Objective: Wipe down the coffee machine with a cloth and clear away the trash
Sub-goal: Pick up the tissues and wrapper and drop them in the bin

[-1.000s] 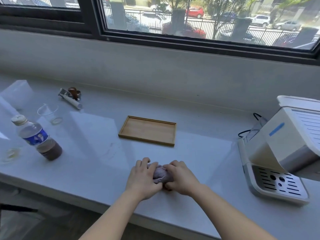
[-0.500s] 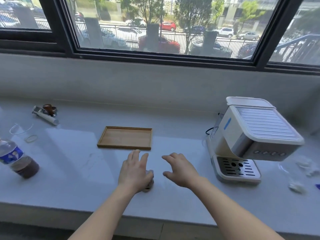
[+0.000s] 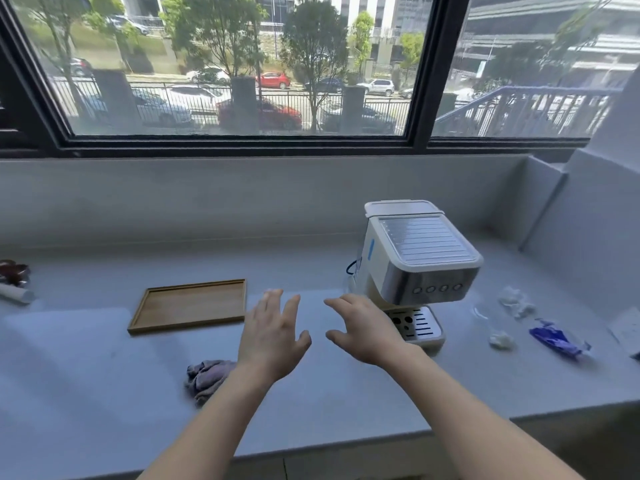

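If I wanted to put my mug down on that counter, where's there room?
Bare counter lies left of the wooden tray, and along the front edge right of the cloth. The tray itself holds nothing. Right of the coffee machine it is crowded: crumpled tissues and a blue wrapper.

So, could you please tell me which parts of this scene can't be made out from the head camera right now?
- Cloth: its right part is hidden behind the left forearm.
- Coffee machine: part of its drip tray is covered by the right hand.
- Trash: the white wads and blue wrapper are too blurred to identify.
- Items at the left edge: cut off by the frame.
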